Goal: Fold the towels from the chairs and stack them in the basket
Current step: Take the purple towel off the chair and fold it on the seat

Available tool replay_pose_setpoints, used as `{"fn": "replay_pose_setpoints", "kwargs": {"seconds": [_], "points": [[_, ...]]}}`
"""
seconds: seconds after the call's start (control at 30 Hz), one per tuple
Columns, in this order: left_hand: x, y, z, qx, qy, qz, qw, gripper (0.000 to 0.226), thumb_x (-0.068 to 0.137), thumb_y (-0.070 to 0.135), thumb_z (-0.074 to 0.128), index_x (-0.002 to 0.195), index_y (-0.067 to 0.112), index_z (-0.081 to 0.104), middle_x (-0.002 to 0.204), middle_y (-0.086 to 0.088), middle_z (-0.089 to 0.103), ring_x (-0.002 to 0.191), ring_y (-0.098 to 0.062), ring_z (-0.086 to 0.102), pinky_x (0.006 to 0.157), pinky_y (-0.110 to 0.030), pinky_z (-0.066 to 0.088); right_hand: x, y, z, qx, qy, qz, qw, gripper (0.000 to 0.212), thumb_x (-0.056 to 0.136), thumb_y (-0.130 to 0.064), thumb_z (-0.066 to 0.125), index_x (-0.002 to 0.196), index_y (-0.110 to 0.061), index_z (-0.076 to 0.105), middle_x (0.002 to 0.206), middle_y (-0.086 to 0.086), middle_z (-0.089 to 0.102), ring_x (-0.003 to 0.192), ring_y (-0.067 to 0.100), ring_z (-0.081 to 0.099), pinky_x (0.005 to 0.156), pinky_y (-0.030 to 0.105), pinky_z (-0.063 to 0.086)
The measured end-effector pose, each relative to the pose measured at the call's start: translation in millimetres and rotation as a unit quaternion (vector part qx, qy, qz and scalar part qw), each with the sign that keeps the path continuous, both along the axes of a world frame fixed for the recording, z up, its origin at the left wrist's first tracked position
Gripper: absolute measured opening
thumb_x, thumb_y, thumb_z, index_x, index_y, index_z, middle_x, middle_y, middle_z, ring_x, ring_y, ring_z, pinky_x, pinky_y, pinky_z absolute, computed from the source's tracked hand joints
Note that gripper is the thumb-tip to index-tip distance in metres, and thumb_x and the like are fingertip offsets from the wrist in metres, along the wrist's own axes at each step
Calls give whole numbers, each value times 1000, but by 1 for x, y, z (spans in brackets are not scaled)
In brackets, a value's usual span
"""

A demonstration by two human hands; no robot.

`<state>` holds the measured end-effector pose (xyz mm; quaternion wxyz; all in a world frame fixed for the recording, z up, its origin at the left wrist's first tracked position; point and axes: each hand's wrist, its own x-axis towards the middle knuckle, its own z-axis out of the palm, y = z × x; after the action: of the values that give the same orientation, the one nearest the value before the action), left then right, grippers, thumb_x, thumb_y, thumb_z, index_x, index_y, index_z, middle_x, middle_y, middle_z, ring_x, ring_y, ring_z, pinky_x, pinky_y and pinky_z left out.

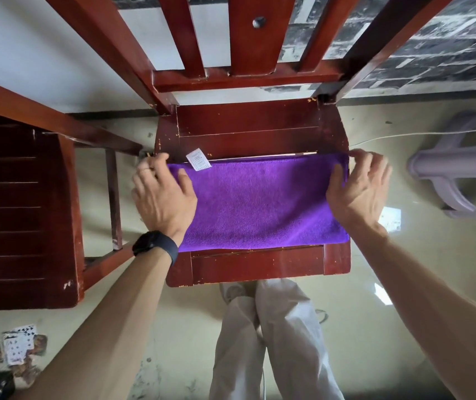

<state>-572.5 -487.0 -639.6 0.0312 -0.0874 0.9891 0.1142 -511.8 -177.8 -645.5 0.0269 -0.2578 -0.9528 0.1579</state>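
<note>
While purple towel lies on chair seat, left grip, right grip pinch its ends.

Bright daylight — wide-angle edge distortion

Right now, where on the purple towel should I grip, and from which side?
Probably its short ends, one hand from each side: the purple towel lies as a wide flat strip across the chair seat, both ends at the seat's side edges, held by the left hand and right hand.
</note>
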Motion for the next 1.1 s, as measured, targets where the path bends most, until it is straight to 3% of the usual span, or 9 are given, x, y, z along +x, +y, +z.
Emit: {"fn": "replay_pose_setpoints", "kwargs": {"seconds": [0.13,0.33,0.53,0.8,1.0,1.1], "points": [[-6,28,6,-19,33,-232,972,48,90,32,54,136,22,53,138,-5,50,119,-29,50,95,-44,41,-16,-28,10,26,-4,149,989,40,90,-29,59,129,-21,60,126,8,56,111,33,49,88,44,40],[-21,49,-5,-52,33,-379,923,21,84,18,68,105,20,70,99,-2,67,90,-28,60,82,-43,46,-33,-30,0,49,-25,257,965,26,89,-27,64,114,-23,70,106,2,68,102,33,56,83,46,46],[-37,49,6,-13,-16,-359,933,9,86,29,69,93,23,68,84,1,69,84,-27,61,79,-41,43,-39,-23,1,44,-39,276,959,17,86,-30,67,100,-21,70,96,4,66,94,33,58,82,45,46],[-54,46,7,92,-109,-281,949,15,93,32,64,103,23,71,97,2,75,91,-24,68,81,-41,55,-43,-19,4,-6,-75,252,965,17,97,-31,51,103,-19,61,98,4,62,96,34,53,83,47,44],[-52,48,1,88,-116,-271,952,14,94,28,60,105,24,67,98,-2,72,94,-29,63,81,-44,54,-48,-21,0,6,-72,233,970,21,96,-32,47,106,-20,62,101,7,61,98,36,53,84,47,42],[-41,51,2,33,-50,-277,959,22,92,24,55,111,21,64,109,-6,63,103,-31,58,88,-44,47,-43,-24,1,8,-36,179,983,25,94,-32,50,113,-23,64,110,6,61,104,34,53,93,45,39]]}}
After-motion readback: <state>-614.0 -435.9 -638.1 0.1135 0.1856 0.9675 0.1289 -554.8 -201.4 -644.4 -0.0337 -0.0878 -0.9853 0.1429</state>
